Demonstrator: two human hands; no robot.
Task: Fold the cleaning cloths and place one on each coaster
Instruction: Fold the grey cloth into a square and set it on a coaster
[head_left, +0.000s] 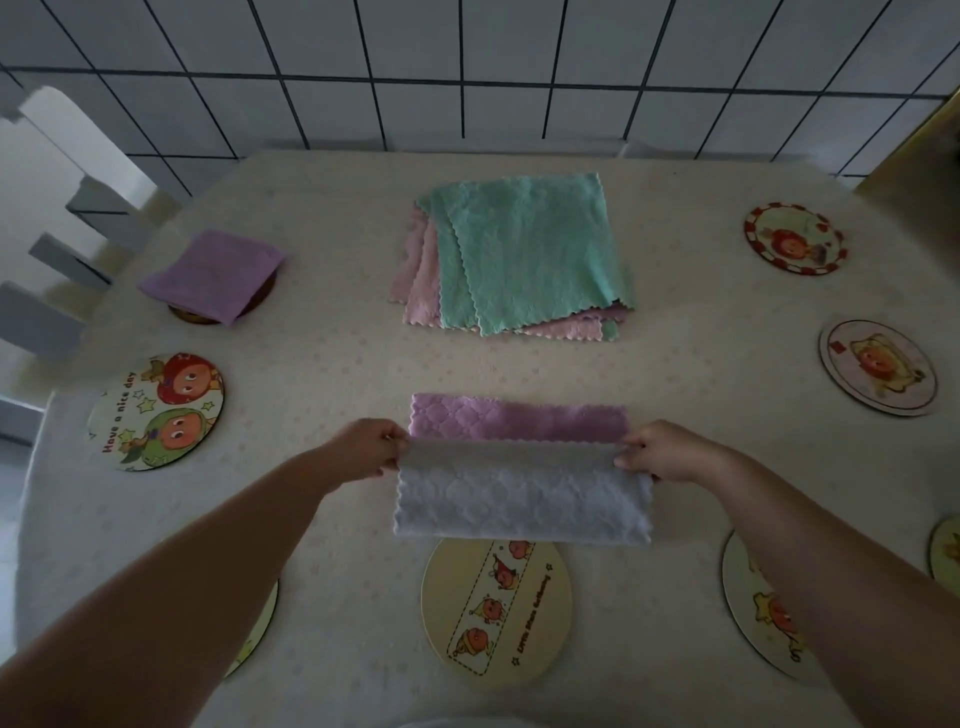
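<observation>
Left hand and right hand both pinching the lifted near edge of a purple-and-grey cloth, fingers curled tight on the fabric at either end. Cloth partly folded over itself at table centre-front: purple face lying flat beyond, pale grey underside draped toward the viewer, lower hem overlapping the top rim of the near centre coaster. Folded purple cloth resting on a far-left coaster, mostly covering it. Stack of unfolded cloths, green over pink, at table centre, well apart from the hands. Bare coasters noted: left one reading "Have a nice day", far right, mid right, near right partly behind the right forearm. Open tabletop between stack and held cloth. White chair at left edge; tiled wall beyond far edge.
</observation>
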